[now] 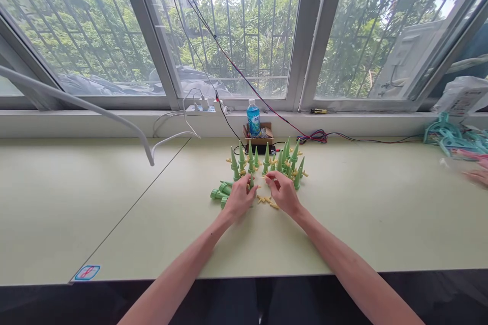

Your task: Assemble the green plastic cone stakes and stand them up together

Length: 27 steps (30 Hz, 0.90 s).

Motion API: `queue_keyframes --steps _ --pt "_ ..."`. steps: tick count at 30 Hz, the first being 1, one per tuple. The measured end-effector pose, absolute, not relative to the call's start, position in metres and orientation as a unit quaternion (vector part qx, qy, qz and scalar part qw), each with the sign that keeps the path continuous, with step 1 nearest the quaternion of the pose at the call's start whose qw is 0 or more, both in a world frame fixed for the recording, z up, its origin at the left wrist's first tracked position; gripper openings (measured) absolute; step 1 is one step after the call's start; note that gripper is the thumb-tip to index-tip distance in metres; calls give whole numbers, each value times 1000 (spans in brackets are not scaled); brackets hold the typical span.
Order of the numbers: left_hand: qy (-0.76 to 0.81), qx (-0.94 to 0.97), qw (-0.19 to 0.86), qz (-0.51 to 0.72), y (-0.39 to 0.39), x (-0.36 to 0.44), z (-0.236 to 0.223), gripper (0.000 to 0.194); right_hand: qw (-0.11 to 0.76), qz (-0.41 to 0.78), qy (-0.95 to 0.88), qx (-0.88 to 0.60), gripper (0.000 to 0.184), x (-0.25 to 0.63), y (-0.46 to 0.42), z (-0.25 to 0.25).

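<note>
One green cone [252, 181] was grasped in the fingers of the left hand [240, 195], between the bench's [343, 233] front and back edges, while a yellow peg [263, 177] was pinched by the right hand [282, 193]; loose yellow pieces [267, 200] were strewn between, upright green spikes [266, 156] ranged toward the back edge.

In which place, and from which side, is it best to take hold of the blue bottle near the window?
Probably around the upper body of the blue bottle, just below its white cap, coming from above: it stands upright, the cardboard box hides its base, and green cones stand in front.
</note>
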<state>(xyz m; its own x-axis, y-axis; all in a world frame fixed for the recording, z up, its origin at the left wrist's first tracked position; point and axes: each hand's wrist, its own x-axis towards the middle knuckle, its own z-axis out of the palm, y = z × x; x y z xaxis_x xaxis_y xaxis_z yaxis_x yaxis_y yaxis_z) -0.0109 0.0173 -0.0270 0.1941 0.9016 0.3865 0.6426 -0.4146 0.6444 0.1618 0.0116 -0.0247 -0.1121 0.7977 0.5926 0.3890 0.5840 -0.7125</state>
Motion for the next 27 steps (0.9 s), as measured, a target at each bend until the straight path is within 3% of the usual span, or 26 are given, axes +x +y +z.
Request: queue_keyframes --steps 27 --pt "465 696 271 476 19 -10 -21 22 509 184 -716 -441 21 164 15 -26"
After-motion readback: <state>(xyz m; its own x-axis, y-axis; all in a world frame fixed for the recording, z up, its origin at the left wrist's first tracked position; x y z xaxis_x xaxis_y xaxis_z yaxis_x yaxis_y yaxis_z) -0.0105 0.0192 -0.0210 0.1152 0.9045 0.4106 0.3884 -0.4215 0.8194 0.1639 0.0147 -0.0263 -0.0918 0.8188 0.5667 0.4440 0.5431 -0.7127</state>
